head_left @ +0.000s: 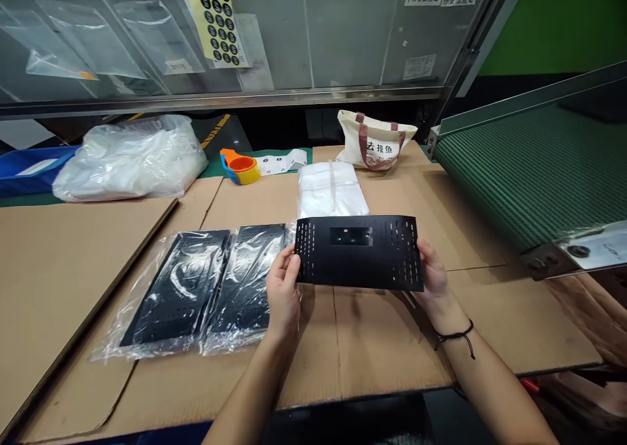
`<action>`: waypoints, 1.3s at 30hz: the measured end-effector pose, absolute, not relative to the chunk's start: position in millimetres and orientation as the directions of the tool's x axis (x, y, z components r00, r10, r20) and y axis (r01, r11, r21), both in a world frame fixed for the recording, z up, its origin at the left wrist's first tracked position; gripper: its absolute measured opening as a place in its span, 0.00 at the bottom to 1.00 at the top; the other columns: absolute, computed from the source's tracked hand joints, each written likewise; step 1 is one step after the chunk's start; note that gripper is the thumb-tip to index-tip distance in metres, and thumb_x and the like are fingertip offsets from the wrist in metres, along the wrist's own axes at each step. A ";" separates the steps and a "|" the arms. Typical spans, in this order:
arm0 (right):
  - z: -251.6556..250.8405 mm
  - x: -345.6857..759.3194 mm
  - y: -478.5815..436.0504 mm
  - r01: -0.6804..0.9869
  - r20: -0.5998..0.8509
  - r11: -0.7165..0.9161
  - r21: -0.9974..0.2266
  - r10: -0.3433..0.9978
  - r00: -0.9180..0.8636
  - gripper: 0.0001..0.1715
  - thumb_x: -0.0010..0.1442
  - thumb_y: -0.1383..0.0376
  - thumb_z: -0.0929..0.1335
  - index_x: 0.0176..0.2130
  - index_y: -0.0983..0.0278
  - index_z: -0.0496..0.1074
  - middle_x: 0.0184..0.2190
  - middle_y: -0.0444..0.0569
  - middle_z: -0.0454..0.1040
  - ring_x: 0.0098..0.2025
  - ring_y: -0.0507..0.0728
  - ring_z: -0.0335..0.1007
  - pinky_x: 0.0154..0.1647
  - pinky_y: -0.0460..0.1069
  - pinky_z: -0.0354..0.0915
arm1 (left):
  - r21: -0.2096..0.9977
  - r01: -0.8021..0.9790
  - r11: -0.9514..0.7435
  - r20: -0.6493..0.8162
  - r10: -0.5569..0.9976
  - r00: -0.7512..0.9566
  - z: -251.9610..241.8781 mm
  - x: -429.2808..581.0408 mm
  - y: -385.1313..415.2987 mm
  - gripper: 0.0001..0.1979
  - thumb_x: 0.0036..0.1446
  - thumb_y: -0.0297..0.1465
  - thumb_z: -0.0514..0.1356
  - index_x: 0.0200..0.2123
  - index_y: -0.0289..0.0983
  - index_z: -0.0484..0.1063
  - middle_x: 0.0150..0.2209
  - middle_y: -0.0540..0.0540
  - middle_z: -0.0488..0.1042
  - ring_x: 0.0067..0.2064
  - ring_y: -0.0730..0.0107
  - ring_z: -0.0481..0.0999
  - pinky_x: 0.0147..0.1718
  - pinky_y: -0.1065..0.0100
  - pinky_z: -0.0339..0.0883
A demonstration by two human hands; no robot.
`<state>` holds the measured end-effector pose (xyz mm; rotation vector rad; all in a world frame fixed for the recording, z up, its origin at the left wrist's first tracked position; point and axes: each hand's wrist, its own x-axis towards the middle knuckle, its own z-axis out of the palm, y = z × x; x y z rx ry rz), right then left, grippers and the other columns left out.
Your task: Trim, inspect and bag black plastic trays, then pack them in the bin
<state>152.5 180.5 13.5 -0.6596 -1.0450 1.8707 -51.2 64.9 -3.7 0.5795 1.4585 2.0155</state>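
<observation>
A cardboard-covered bench [386,347] stretches left of a green conveyor belt [533,170]. Two plastic-bagged black panels [196,288] lie left of centre. A bare perforated black panel [357,252] sits level over the bench, evenly gripped at its short ends by the left hand [283,295] and right hand [434,272].

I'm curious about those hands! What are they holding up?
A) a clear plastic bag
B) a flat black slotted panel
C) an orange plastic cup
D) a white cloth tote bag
B: the left hand and right hand hold the flat black slotted panel by its short ends.
</observation>
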 end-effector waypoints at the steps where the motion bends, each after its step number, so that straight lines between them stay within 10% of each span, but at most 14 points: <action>1: 14.9 151.5 179.6 -0.440 -0.009 -0.254 -0.861 0.874 -0.486 0.21 0.47 0.47 0.72 0.36 0.57 0.76 0.35 0.46 0.81 0.44 0.63 0.77 0.49 0.60 0.72 | 0.960 -0.157 -0.232 0.042 0.671 -0.740 -4.7 -50.8 65.0 0.18 0.51 0.41 0.66 0.43 0.38 0.75 0.44 0.45 0.77 0.46 0.65 0.75 0.49 0.65 0.66; 10: 8.4 148.0 171.6 -0.146 0.268 0.228 -0.963 0.878 -0.398 0.17 0.52 0.57 0.74 0.41 0.59 0.74 0.38 0.47 0.80 0.40 0.59 0.77 0.43 0.55 0.73 | 0.897 0.363 -0.253 0.438 0.617 -0.653 -6.5 -48.2 58.8 0.31 0.55 0.50 0.59 0.58 0.43 0.65 0.59 0.41 0.60 0.62 0.53 0.59 0.63 0.52 0.50; 15: 8.2 148.1 170.0 0.156 0.696 0.773 -0.615 0.625 -0.354 0.23 0.61 0.67 0.66 0.56 0.54 0.66 0.53 0.50 0.72 0.57 0.61 0.65 0.59 0.63 0.61 | 0.890 0.165 -0.426 0.422 0.630 -0.652 -1.6 -39.5 58.6 0.35 0.55 0.56 0.53 0.60 0.43 0.62 0.59 0.39 0.63 0.61 0.50 0.62 0.61 0.51 0.55; 23: 0.5 146.6 169.2 0.358 0.753 0.733 -0.579 0.649 -0.111 0.33 0.60 0.62 0.65 0.63 0.55 0.56 0.58 0.55 0.58 0.62 0.65 0.55 0.61 0.67 0.54 | 0.848 0.332 -0.414 0.528 0.602 -0.599 3.9 -31.2 54.4 0.31 0.56 0.33 0.60 0.63 0.45 0.57 0.64 0.45 0.58 0.66 0.56 0.57 0.65 0.56 0.48; 39: -2.5 144.6 168.9 0.171 0.605 0.603 -0.779 0.795 -0.043 0.39 0.59 0.53 0.66 0.65 0.53 0.51 0.64 0.52 0.55 0.66 0.65 0.51 0.66 0.66 0.49 | 0.842 0.391 -0.372 0.537 0.644 -0.545 -10.0 -27.4 50.1 0.36 0.58 0.31 0.60 0.66 0.49 0.48 0.67 0.45 0.53 0.68 0.56 0.50 0.66 0.53 0.46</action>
